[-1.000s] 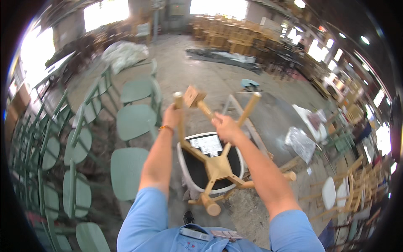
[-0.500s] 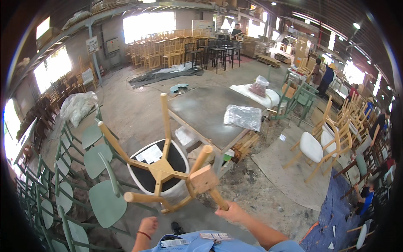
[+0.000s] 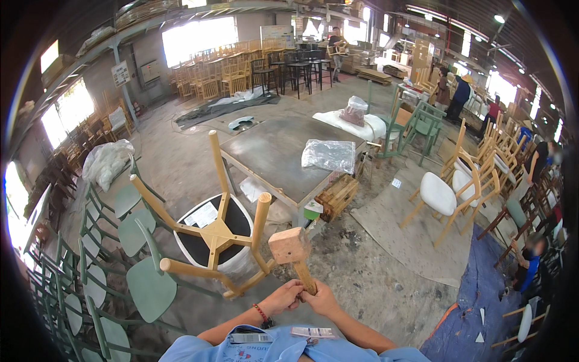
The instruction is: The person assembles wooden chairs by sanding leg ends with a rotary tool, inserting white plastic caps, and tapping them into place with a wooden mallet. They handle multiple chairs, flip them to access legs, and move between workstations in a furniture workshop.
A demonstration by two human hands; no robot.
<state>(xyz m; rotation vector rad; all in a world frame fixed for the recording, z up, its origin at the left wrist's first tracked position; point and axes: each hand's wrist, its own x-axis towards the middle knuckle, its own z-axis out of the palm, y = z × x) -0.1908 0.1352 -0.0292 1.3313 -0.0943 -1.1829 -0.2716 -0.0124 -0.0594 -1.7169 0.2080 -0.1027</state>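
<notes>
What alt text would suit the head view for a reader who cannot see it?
Both hands, left hand and right hand, grip the handle of a wooden mallet beside an upturned wooden chair, legs up, in a furniture workshop with green chairs at left.

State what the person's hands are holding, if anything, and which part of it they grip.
A wooden mallet, gripped at the lower end of its handle by the left hand and right hand together, head up.
</notes>
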